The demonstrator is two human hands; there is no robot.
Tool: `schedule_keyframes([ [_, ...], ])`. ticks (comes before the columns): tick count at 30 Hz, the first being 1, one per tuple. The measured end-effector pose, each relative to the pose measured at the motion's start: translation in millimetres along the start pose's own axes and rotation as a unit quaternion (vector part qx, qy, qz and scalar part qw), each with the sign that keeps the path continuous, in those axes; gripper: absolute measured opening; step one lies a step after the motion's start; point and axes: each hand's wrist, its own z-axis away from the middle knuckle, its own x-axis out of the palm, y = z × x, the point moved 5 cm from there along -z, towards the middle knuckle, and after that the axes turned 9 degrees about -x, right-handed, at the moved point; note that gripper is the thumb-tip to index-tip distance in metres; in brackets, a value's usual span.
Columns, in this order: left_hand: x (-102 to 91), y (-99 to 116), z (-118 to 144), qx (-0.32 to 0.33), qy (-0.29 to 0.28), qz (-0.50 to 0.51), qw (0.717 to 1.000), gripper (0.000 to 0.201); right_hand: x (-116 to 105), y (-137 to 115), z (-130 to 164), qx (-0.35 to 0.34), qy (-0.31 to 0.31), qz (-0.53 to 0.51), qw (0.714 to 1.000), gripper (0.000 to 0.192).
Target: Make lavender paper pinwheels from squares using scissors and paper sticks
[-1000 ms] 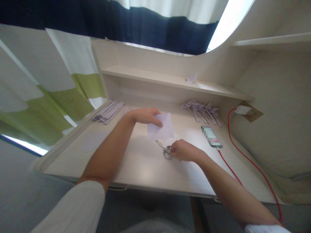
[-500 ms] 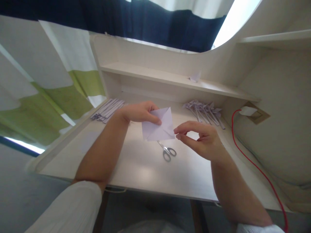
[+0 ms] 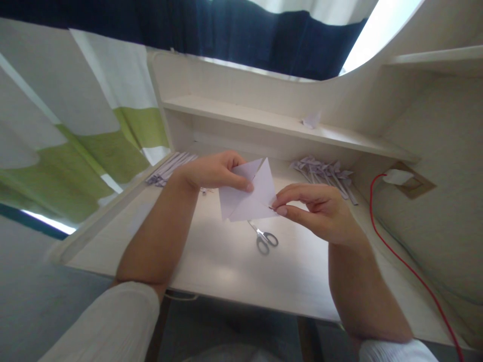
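Note:
A square sheet of white paper (image 3: pixel 245 203), slit along diagonal lines from its corners, is held up above the desk. My left hand (image 3: pixel 222 173) grips its upper left side, thumb on top and the other fingers hidden beneath. At the lower right corner, my right hand (image 3: pixel 311 206) pinches the paper's edge between thumb and forefinger. Below the sheet, a pair of scissors (image 3: pixel 263 239) lies on the desk with its grey handles towards me; the paper covers the blade tips.
White desk (image 3: pixel 226 271) under my hands. Rolled paper sticks (image 3: pixel 171 168) lie at the back left, and several paper pinwheels (image 3: pixel 324 171) at the back right. A folded paper piece (image 3: pixel 312 120) rests on the shelf (image 3: pixel 241 110). A red cable (image 3: pixel 400 261) runs down the right side.
My right hand has closed onto the paper's lower right corner, where it was just beside it before. The slit at the top corner has parted. The view has shifted slightly.

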Motion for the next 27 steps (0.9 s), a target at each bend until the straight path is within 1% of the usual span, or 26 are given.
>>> schedule_keyframes([
  [4, 1.6, 4, 3, 0.007, 0.016, 0.006, 1.0, 0.017, 1, 3, 1, 0.014, 0.033, -0.024, 0.999, 0.01],
  [9, 5.6, 6, 3, 0.003, 0.017, -0.014, 1.0, 0.017, 4, 11, 4, 0.037, 0.058, -0.056, 0.996, 0.012],
  [14, 5.2, 10, 6, 0.017, 0.051, -0.042, 0.998, 0.018, 2, 18, 9, 0.055, 0.088, -0.074, 0.992, 0.011],
  [16, 2.8, 12, 6, 0.025, 0.086, -0.051, 0.995, 0.019, -1, 21, 10, 0.063, 0.097, -0.072, 0.991, 0.012],
  [18, -2.0, 14, 5, 0.043, 0.143, -0.025, 0.988, 0.025, -6, 23, 10, 0.069, 0.116, -0.068, 0.988, 0.013],
  [20, -5.8, 15, 1, 0.078, 0.199, 0.046, 0.976, 0.037, -13, 26, 11, 0.073, 0.152, -0.065, 0.984, 0.014],
  [21, -6.1, 14, -3, 0.099, 0.214, 0.097, 0.967, 0.043, -17, 27, 12, 0.072, 0.18, -0.062, 0.979, 0.014],
  [22, -4.0, 12, -8, 0.124, 0.209, 0.149, 0.958, 0.045, -22, 27, 13, 0.069, 0.213, -0.057, 0.973, 0.014],
  [24, 4.9, 9, -21, 0.168, 0.16, 0.231, 0.945, 0.05, -30, 28, 15, 0.055, 0.276, -0.044, 0.959, 0.014],
  [25, 10.3, 7, -27, 0.175, 0.135, 0.255, 0.942, 0.051, -32, 28, 16, 0.048, 0.293, -0.037, 0.954, 0.014],
  [27, 21.4, 2, -39, 0.156, 0.091, 0.269, 0.946, 0.049, -32, 27, 16, 0.039, 0.292, -0.016, 0.955, 0.012],
])
